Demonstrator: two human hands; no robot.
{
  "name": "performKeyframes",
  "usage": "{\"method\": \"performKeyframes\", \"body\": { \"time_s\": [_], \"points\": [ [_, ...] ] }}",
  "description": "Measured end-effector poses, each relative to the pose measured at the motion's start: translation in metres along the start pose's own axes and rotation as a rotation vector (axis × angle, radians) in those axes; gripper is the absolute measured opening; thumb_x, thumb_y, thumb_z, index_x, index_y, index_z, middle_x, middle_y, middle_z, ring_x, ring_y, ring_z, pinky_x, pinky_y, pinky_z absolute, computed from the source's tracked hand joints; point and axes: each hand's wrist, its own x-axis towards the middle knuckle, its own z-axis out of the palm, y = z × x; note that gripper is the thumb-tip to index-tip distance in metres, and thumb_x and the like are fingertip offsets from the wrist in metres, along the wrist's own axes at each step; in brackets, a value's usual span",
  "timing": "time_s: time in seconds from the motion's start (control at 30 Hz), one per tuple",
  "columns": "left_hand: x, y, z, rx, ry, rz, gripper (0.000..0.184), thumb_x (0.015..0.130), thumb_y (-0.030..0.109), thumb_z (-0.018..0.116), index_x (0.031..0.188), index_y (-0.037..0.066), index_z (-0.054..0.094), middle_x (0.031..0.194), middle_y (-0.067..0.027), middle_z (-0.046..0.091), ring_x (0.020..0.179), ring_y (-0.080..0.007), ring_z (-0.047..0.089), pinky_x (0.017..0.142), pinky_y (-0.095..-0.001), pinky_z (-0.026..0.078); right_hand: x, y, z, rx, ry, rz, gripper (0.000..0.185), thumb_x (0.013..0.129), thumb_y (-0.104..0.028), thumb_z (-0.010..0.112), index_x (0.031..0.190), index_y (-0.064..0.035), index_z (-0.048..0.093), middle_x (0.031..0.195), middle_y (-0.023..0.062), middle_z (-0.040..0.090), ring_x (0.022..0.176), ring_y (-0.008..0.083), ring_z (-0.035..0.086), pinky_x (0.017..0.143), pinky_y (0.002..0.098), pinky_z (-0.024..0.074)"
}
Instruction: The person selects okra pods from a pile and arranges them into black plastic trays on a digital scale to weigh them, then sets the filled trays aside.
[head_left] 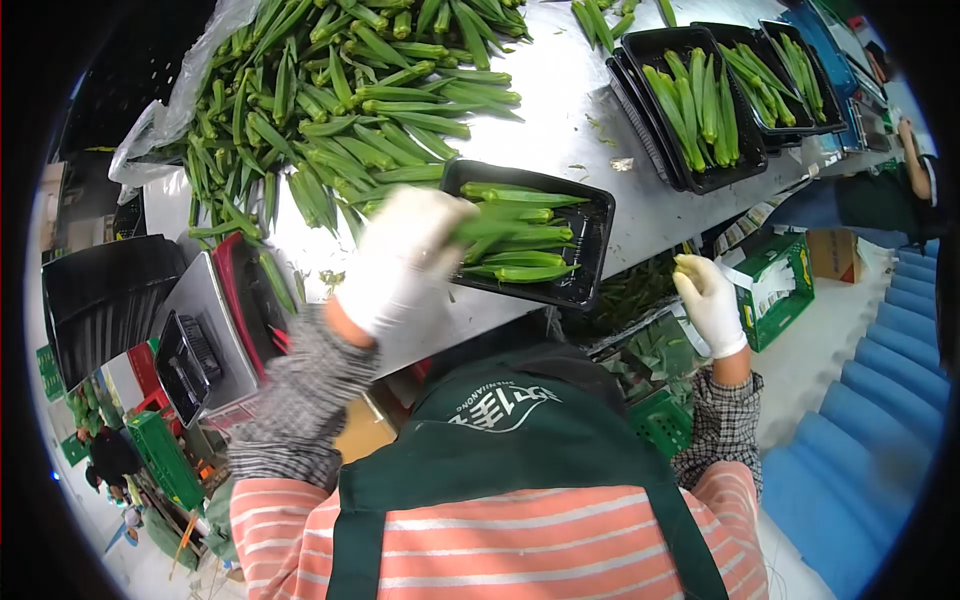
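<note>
My left hand (pixel 405 250), in a white glove and smeared by motion, is over the near-left side of a black plastic tray (pixel 605 240). Its fingers are closed around blurred green okra (pixel 485 225). More okra pods (pixel 520 270) lie side by side in that tray, their stem ends mostly to the right. Right of the table edge, my gloved right hand (pixel 712 310) is held up with its fingers drawn together. Something small and yellowish shows at its fingertips; I cannot make out what it is.
A large heap of okra (pixel 350 110) covers the table's left part. Stacked black trays (pixel 745 150) of okra stand at the back right. Empty black trays (pixel 110 300) are at the left. A green crate (pixel 780 300) and a cardboard box (pixel 833 255) sit lower right.
</note>
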Motion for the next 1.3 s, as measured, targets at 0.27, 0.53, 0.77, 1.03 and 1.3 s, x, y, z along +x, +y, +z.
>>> {"method": "performKeyframes", "body": {
  "time_s": [0.27,0.53,0.77,1.03,1.3],
  "points": [
    [-0.001,0.019,0.039,-0.086,0.031,-0.166,0.048,0.067,0.01,0.075,0.111,0.004,0.058,0.116,-0.0153,0.055,0.109,-0.0314,0.05,0.095,-0.0384,0.041,0.004,-0.043,0.009,0.074,-0.065,-0.118,0.022,0.081,-0.004,0.063,0.102,0.0022,0.06,0.087,0.0093,0.062,0.075,0.0151,0.061,0.069,0.0252,0.0487],
    [-0.055,-0.044,-0.035,0.073,0.358,-0.482,0.025,0.079,0.003,0.066,0.104,0.003,0.062,0.114,-0.0117,0.059,0.109,-0.0235,0.054,0.096,-0.0327,0.04,0.005,-0.051,0.043,0.32,-0.254,0.104,0.021,0.085,-0.011,0.063,0.101,0.0023,0.06,0.086,0.007,0.064,0.075,0.0108,0.06,0.068,0.0235,0.0485],
    [-0.071,-0.042,-0.032,0.145,0.34,-0.463,0.022,0.08,0.001,0.064,0.102,0.001,0.062,0.115,-0.0125,0.058,0.108,-0.0254,0.055,0.094,-0.0334,0.041,0.017,-0.056,0.091,0.304,-0.201,0.15,0.026,0.079,-0.02,0.061,0.068,-0.0009,0.047,0.059,0.013,0.045,0.056,0.0187,0.047,0.055,0.0367,0.0412],
    [-0.074,-0.042,-0.022,0.119,0.35,-0.503,0.022,0.079,0.004,0.065,0.101,0.004,0.061,0.115,-0.0132,0.057,0.109,-0.0284,0.053,0.095,-0.0362,0.041,0.022,-0.094,0.0,0.737,-0.039,0.206,0.024,0.083,-0.014,0.059,0.065,-0.0091,0.043,0.062,-0.0042,0.04,0.055,0.0052,0.04,0.049,0.0223,0.0377],
    [-0.072,-0.034,-0.023,0.105,0.354,-0.504,0.023,0.077,0.005,0.067,0.099,0.003,0.062,0.114,-0.0143,0.058,0.107,-0.0295,0.055,0.093,-0.0372,0.043,0.139,-0.045,-0.128,0.863,0.43,0.069,0.009,0.085,-0.007,0.052,0.079,-0.001,0.048,0.078,0.0097,0.052,0.073,0.0232,0.062,0.063,0.0406,0.0575]
  ]
}}
